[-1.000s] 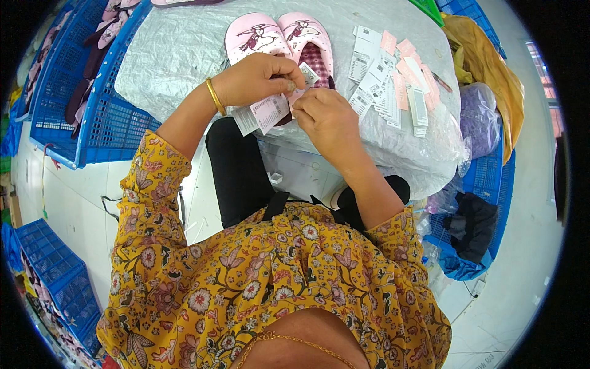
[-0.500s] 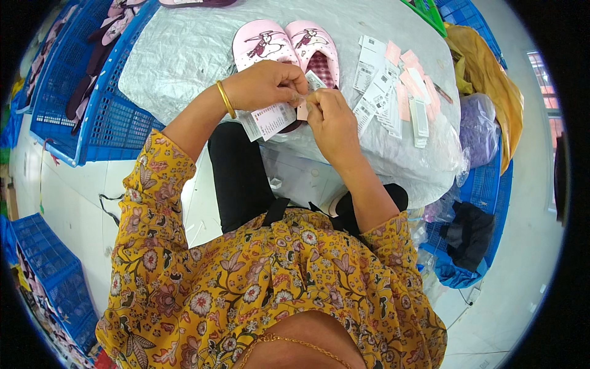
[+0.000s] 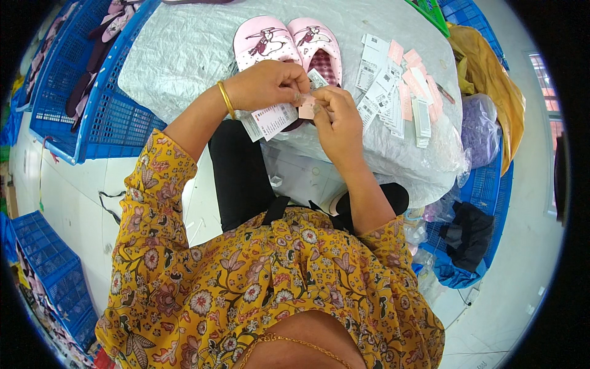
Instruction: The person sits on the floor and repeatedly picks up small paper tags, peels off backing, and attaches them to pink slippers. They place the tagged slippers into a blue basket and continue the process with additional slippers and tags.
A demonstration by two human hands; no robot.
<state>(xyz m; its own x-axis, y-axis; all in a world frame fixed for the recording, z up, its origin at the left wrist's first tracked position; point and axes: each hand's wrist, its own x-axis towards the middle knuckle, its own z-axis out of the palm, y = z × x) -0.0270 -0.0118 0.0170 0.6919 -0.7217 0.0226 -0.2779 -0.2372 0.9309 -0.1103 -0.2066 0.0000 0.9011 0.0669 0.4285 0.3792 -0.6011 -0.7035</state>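
Two-handed pinch on a small tag above a covered tabletop [image 3: 178,67]. The pink tag [image 3: 306,112] is located at the near edge of the tabletop, between the hands and just nearer than a pair of pink slippers [image 3: 265,42]. By the right hand [image 3: 338,120], it is gripped between thumb and curled fingers at its right side; by the left hand [image 3: 270,85], thumb and forefinger are drawn narrow at its far left corner. White labels [image 3: 270,122] are seen fanned out beneath the left hand; whether they are gripped or merely hung there cannot be told.

The tag is judged to be very light thin card, stiff enough to be kept flat but easily creased or torn. Little slip is expected on dry fingertips, so a light pinch at the edges is advised, with the face left unbent. The slippers are judged soft, light and compressible, and would best be grasped around the sole and sides. To the right, loose white tags [image 3: 373,74] and pink cards [image 3: 405,101] are spread overlapping; a single piece would best be separated at a projecting corner.
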